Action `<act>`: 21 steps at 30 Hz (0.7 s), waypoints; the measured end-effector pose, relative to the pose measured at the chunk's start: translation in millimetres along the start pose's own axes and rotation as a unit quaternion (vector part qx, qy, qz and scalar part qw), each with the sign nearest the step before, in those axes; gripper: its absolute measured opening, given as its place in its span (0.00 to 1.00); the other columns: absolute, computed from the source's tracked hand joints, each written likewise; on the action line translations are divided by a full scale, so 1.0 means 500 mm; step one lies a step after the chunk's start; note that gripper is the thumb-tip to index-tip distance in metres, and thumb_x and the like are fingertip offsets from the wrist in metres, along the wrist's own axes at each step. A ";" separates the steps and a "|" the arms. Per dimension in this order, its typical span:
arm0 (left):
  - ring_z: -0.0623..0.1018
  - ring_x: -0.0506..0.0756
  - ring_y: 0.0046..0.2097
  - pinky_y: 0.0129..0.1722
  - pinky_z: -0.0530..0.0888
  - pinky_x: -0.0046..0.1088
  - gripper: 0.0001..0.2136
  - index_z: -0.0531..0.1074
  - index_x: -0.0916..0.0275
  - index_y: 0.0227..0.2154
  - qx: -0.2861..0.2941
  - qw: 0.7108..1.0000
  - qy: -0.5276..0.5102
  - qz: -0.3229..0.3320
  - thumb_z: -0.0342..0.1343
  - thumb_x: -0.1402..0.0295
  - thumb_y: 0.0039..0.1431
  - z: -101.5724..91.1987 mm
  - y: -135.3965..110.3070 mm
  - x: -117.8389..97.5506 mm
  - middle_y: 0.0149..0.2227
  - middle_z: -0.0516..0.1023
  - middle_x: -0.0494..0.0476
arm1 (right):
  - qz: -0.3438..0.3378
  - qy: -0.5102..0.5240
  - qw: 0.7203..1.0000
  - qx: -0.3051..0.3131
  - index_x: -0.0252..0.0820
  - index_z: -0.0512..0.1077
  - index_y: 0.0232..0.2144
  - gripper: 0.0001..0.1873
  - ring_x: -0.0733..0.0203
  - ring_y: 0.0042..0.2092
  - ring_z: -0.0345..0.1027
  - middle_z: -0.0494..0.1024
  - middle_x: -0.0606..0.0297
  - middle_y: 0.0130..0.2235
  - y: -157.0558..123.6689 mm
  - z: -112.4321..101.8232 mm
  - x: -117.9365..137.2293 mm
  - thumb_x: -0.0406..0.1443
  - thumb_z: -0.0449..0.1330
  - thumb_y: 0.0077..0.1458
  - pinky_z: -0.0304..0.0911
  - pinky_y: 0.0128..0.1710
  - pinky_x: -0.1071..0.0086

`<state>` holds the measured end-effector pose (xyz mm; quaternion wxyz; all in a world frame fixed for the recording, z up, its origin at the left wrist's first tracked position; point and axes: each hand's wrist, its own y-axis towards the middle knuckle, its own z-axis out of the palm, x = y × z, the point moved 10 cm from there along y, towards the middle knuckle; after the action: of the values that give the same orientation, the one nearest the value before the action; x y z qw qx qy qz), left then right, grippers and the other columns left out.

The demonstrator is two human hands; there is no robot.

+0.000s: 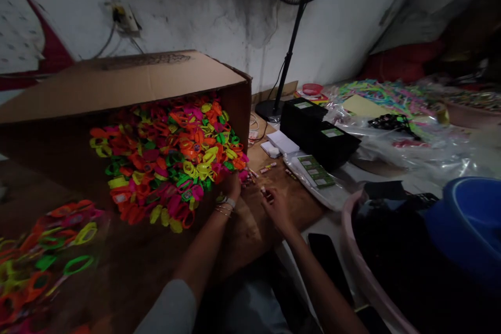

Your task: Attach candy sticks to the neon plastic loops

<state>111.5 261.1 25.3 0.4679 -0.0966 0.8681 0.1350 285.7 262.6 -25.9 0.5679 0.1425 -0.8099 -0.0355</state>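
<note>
My left hand (230,186) reaches to the right-hand edge of a heap of bright plastic toy watches (176,156) that spills from a cardboard box (148,75) on its side. Its fingers are dim and partly hidden, so what they hold cannot be made out. Opposite it, my right hand (276,209) is closed, with a small pale stick (263,189) at its fingertips. Several short printed sticks (268,167) lie on the brown board (254,229) just beyond both hands.
White cards (282,142), black boxes (305,120) and green cards in plastic (317,171) lie beyond the board. A pink tub (352,219) and a blue basin (475,203) stand right, beside a phone (331,263). More toy watches (43,250) lie left. A fan (291,47) stands behind.
</note>
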 end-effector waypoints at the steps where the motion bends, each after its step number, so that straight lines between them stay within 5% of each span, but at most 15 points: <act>1: 0.76 0.55 0.43 0.44 0.75 0.39 0.11 0.72 0.66 0.42 -0.002 1.000 0.015 -0.001 0.56 0.64 0.62 -0.003 -0.001 0.002 0.42 0.75 0.58 | 0.012 0.052 0.998 0.013 0.38 0.75 0.36 0.15 0.57 0.34 0.68 0.76 0.57 0.36 -0.013 0.011 -0.001 0.41 0.60 0.48 0.66 0.33 0.65; 5: 0.76 0.56 0.43 0.49 0.72 0.40 0.06 0.74 0.65 0.35 -0.029 0.998 0.047 0.019 0.60 0.77 0.53 -0.049 -0.069 -0.001 0.38 0.75 0.58 | 0.058 0.238 0.966 0.077 0.40 0.75 0.41 0.22 0.61 0.31 0.69 0.79 0.61 0.35 -0.040 0.063 0.033 0.48 0.59 0.48 0.63 0.28 0.70; 10: 0.70 0.60 0.56 0.59 0.65 0.41 0.07 0.72 0.63 0.32 -0.060 0.996 0.003 0.069 0.59 0.78 0.48 -0.127 -0.216 -0.043 0.52 0.71 0.61 | 0.077 0.362 0.914 0.169 0.45 0.77 0.44 0.23 0.56 0.40 0.73 0.80 0.59 0.46 -0.097 0.113 0.137 0.47 0.66 0.45 0.67 0.36 0.67; 14: 0.78 0.59 0.44 0.40 0.78 0.38 0.17 0.67 0.60 0.44 0.057 0.979 -0.192 0.027 0.59 0.62 0.52 -0.147 -0.280 -0.047 0.47 0.75 0.61 | 0.049 0.378 0.887 0.259 0.45 0.79 0.40 0.21 0.53 0.47 0.72 0.80 0.61 0.45 -0.159 0.107 0.214 0.47 0.69 0.44 0.65 0.49 0.62; 16: 0.77 0.60 0.46 0.36 0.78 0.34 0.24 0.65 0.59 0.50 0.119 0.958 -0.259 -0.018 0.60 0.58 0.51 -0.146 -0.292 -0.048 0.49 0.74 0.63 | -0.004 0.345 0.876 0.338 0.45 0.79 0.41 0.19 0.54 0.48 0.72 0.80 0.61 0.45 -0.187 0.099 0.260 0.47 0.68 0.48 0.65 0.50 0.62; 18: 0.76 0.61 0.49 0.39 0.76 0.31 0.23 0.70 0.62 0.48 0.171 0.952 -0.252 -0.026 0.62 0.59 0.50 -0.145 -0.297 -0.061 0.48 0.76 0.64 | -0.072 0.287 0.870 0.395 0.44 0.78 0.42 0.16 0.55 0.49 0.72 0.79 0.61 0.46 -0.208 0.083 0.300 0.46 0.64 0.54 0.64 0.51 0.62; 21: 0.77 0.56 0.42 0.41 0.75 0.29 0.15 0.76 0.66 0.39 0.203 0.957 -0.208 -0.025 0.61 0.61 0.52 -0.148 -0.303 -0.079 0.40 0.78 0.60 | -0.145 0.205 0.891 0.378 0.44 0.77 0.43 0.14 0.56 0.50 0.71 0.78 0.59 0.47 -0.212 0.038 0.334 0.43 0.60 0.59 0.63 0.52 0.63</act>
<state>119.2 95.3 75.5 0.6509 0.0091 0.7581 -0.0388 235.5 113.6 96.1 0.6131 0.4664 -0.5981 0.2212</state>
